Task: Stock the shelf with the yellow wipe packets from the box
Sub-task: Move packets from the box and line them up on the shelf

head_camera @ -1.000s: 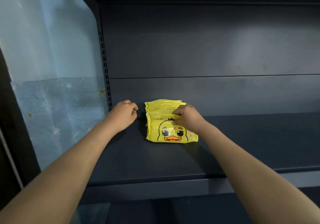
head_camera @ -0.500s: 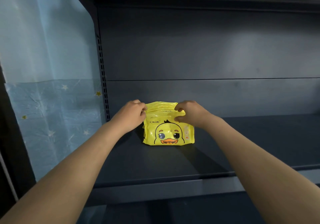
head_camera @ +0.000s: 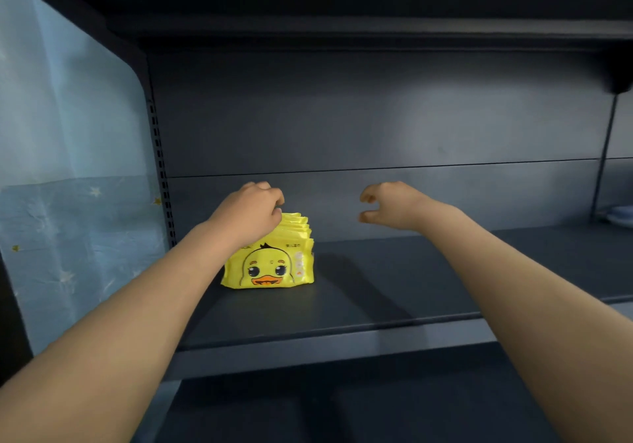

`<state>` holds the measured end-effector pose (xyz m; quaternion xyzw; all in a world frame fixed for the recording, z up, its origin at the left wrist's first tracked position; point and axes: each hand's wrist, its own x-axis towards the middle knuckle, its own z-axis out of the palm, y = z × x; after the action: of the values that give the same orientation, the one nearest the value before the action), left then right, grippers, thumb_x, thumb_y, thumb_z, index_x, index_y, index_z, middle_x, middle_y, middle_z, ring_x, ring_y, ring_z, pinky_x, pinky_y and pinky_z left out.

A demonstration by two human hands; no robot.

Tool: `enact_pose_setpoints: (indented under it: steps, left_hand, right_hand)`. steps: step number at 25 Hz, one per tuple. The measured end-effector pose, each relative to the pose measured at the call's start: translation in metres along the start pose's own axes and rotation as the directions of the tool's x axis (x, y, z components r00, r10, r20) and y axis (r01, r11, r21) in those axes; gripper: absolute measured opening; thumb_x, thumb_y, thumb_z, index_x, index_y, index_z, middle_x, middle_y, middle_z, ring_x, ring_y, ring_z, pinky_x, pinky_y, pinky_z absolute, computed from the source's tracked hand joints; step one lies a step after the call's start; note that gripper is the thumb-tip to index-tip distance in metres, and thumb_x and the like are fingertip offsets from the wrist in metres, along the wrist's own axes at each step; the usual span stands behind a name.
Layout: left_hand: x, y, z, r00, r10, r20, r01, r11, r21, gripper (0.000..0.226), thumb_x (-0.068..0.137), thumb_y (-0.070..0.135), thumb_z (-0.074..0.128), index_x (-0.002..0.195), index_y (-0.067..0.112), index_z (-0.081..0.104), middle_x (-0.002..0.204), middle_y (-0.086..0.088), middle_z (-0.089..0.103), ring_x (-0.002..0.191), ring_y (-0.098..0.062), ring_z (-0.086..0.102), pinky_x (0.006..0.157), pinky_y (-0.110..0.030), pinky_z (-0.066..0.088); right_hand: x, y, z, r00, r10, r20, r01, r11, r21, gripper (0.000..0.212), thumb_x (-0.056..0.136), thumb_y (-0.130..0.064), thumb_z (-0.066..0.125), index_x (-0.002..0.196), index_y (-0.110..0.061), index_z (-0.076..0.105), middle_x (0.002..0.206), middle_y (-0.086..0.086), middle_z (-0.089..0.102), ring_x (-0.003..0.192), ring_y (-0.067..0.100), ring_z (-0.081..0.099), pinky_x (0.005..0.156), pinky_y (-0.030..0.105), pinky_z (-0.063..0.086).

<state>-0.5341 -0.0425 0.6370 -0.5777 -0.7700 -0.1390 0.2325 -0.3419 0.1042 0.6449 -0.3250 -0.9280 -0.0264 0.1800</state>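
**Duck-faced wipes braced on a dark shelf**

My left hand (head_camera: 246, 216) curls its fingers over the top of the yellow wipe packets (head_camera: 270, 264) at their 10 o'clock corner. I judge it is gripping the row so the thin upright packs do not fan over. My right hand (head_camera: 387, 206) hangs in the air at the packets' 2 o'clock, well apart from them, with fingers loosely curled round nothing. As I read it, that hand is free to fetch more from the box, which is out of view. The packets stand on edge, one behind another, on the shelf (head_camera: 411, 288) near its left end, close to the perforated upright (head_camera: 161, 175) at their 9 o'clock. The front pack shows a cartoon duck face with an orange bill on glossy yellow film. The tops behind it splay slightly toward 3 o'clock, so I expect them to slump unless braced. A pale blue star-printed sheet (head_camera: 68, 202) lies further out at 9 o'clock
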Motion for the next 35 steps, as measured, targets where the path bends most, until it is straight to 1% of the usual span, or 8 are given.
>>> enact_pose_setpoints:
  steps: [7,12,16,21,26,28,31,35]
  left_hand:
    - [-0.019,0.124,-0.026,0.995,-0.077,0.07,0.072,0.994,0.078,0.029,0.093,0.022,0.042,0.118,0.015,0.056,0.122,-0.005,0.052,0.118,-0.023,0.044,0.094,-0.037,0.042]
    - [-0.035,0.192,-0.052,0.98,-0.117,0.158,0.096,0.986,0.133,0.028,0.094,0.024,0.042,0.116,0.015,0.056,0.119,-0.004,0.053,0.116,-0.023,0.046,0.092,-0.035,0.043]
    - [-0.055,0.235,-0.071,0.975,-0.138,0.172,0.112,0.982,0.15,0.026,0.094,0.024,0.042,0.114,0.016,0.057,0.118,-0.004,0.053,0.112,-0.022,0.049,0.089,-0.034,0.045]
    - [-0.093,0.279,-0.077,0.987,-0.136,0.085,0.118,0.974,0.191,0.028,0.095,0.024,0.039,0.115,0.014,0.056,0.12,-0.006,0.053,0.114,-0.025,0.047,0.089,-0.036,0.044]
    - [-0.139,0.309,-0.083,0.985,-0.155,0.073,0.139,0.973,0.185,0.028,0.095,0.022,0.038,0.113,0.013,0.056,0.118,-0.006,0.055,0.112,-0.025,0.048,0.085,-0.036,0.045]
    - [-0.158,0.32,-0.086,0.984,-0.169,0.059,0.158,0.975,0.154,0.027,0.095,0.022,0.038,0.114,0.012,0.056,0.117,-0.006,0.055,0.111,-0.024,0.048,0.082,-0.035,0.044]
    - [-0.186,0.339,-0.078,0.982,-0.173,0.077,0.165,0.981,0.1,0.026,0.095,0.022,0.039,0.112,0.012,0.056,0.115,-0.006,0.055,0.109,-0.025,0.048,0.08,-0.035,0.044]
    - [-0.214,0.357,-0.053,0.976,-0.168,0.138,0.16,0.985,0.066,0.027,0.095,0.022,0.04,0.113,0.011,0.056,0.115,-0.007,0.055,0.11,-0.025,0.048,0.084,-0.037,0.045]
  right_hand:
    - [-0.078,0.1,-0.043,1.0,-0.013,0.024,0.013,1.0,-0.002,0.047,0.091,-0.036,0.055,0.133,-0.014,0.048,0.132,0.006,0.052,0.123,0.025,0.046,0.098,0.033,0.039]
    - [-0.127,0.149,-0.068,0.999,0.02,0.046,-0.019,1.0,-0.023,0.046,0.092,-0.034,0.055,0.132,-0.011,0.049,0.133,0.007,0.052,0.123,0.026,0.046,0.098,0.033,0.039]
    - [-0.166,0.178,-0.083,0.998,0.056,0.039,-0.055,0.998,-0.015,0.046,0.091,-0.033,0.055,0.131,-0.011,0.049,0.131,0.008,0.053,0.121,0.028,0.047,0.098,0.035,0.04]
    - [-0.22,0.197,-0.094,0.996,0.084,0.031,-0.083,0.996,-0.036,0.041,0.091,-0.032,0.054,0.127,-0.01,0.052,0.128,0.011,0.055,0.115,0.03,0.051,0.096,0.038,0.044]
    - [-0.272,0.195,-0.107,0.997,0.067,0.04,-0.063,0.995,-0.083,0.04,0.092,-0.033,0.053,0.125,-0.009,0.052,0.124,0.011,0.056,0.112,0.03,0.052,0.093,0.039,0.046]
    - [-0.291,0.19,-0.106,0.997,0.046,0.056,-0.04,0.995,-0.095,0.042,0.093,-0.035,0.052,0.126,-0.01,0.052,0.126,0.01,0.055,0.115,0.029,0.05,0.093,0.038,0.045]
    - [-0.32,0.187,-0.1,0.993,0.045,0.106,-0.038,0.997,-0.069,0.044,0.092,-0.035,0.053,0.13,-0.013,0.05,0.129,0.008,0.055,0.116,0.029,0.051,0.094,0.038,0.045]
    - [-0.353,0.19,-0.079,0.986,0.056,0.156,-0.053,0.998,-0.021,0.043,0.092,-0.034,0.053,0.129,-0.014,0.049,0.128,0.007,0.054,0.115,0.027,0.051,0.094,0.037,0.044]
